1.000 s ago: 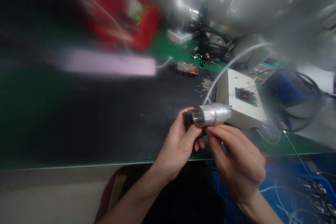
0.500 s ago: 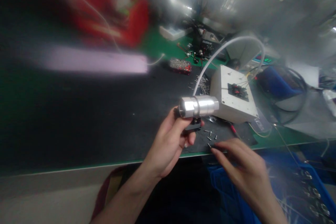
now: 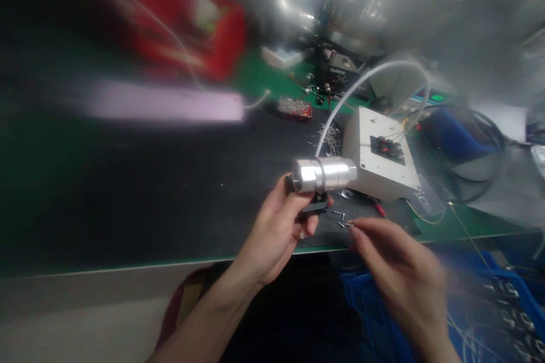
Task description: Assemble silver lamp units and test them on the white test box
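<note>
My left hand [image 3: 281, 224] is wrapped round a shiny silver metal cylinder [image 3: 326, 174] with a black bracket [image 3: 315, 205] under it. The cylinder lies nearly level above the front of the dark mat. A white cable [image 3: 361, 76] arches up from behind it. To the right, my right hand [image 3: 395, 258] has thumb and forefinger pinched on a small silver screw [image 3: 349, 224]. A few loose screws [image 3: 340, 224] lie on the mat just left of those fingertips. Whether the palm of my right hand holds anything is hidden.
A white box [image 3: 385, 153] with a black socket panel stands behind my right hand. Behind the cylinder are a pile of screws [image 3: 330, 139] and a red tray of screws [image 3: 294, 109]. A blue crate [image 3: 504, 283] with metal parts sits below the bench edge, right.
My right hand has moved slightly up and right; its fingertips are now at a screw that lay on the mat. My left hand keeps its hold on the cylinder.
</note>
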Action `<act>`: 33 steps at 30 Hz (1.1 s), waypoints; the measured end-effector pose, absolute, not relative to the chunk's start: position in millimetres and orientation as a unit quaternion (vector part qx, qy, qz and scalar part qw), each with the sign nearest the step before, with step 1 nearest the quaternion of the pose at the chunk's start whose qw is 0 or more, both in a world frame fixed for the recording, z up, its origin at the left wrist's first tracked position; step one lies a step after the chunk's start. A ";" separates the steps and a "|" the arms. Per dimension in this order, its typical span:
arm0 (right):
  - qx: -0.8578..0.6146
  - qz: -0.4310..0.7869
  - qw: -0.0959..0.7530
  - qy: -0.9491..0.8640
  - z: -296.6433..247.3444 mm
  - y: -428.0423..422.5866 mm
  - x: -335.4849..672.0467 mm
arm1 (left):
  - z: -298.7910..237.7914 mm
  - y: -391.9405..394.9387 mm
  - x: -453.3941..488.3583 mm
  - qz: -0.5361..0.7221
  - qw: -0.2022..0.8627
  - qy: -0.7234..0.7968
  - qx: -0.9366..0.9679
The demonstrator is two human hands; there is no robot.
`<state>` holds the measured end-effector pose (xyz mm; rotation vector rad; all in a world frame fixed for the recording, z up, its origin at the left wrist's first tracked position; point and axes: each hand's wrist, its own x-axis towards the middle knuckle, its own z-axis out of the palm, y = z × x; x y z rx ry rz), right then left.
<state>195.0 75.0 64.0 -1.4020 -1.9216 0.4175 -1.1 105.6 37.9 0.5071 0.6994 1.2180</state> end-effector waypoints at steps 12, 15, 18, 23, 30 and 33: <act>-0.487 0.105 0.448 -0.743 64.0 100.8 150.7 | 35.7 107.5 2.0 0.563 0.715 0.330 0.250; -0.496 0.080 0.440 -0.744 61.0 99.8 152.0 | 35.3 108.0 2.1 0.560 0.716 0.335 0.248; -0.483 0.065 0.441 -0.754 60.6 99.5 152.5 | 34.3 107.8 2.7 0.562 0.713 0.334 0.253; -0.462 0.045 0.429 -0.775 61.4 100.2 151.2 | 31.8 106.3 4.0 0.568 0.706 0.333 0.261; -0.472 0.038 0.417 -0.776 66.6 101.5 145.8 | 30.0 106.4 8.2 0.589 0.683 0.345 0.261; -0.479 0.038 0.412 -0.775 68.3 101.3 143.4 | 29.3 106.5 9.1 0.598 0.681 0.343 0.248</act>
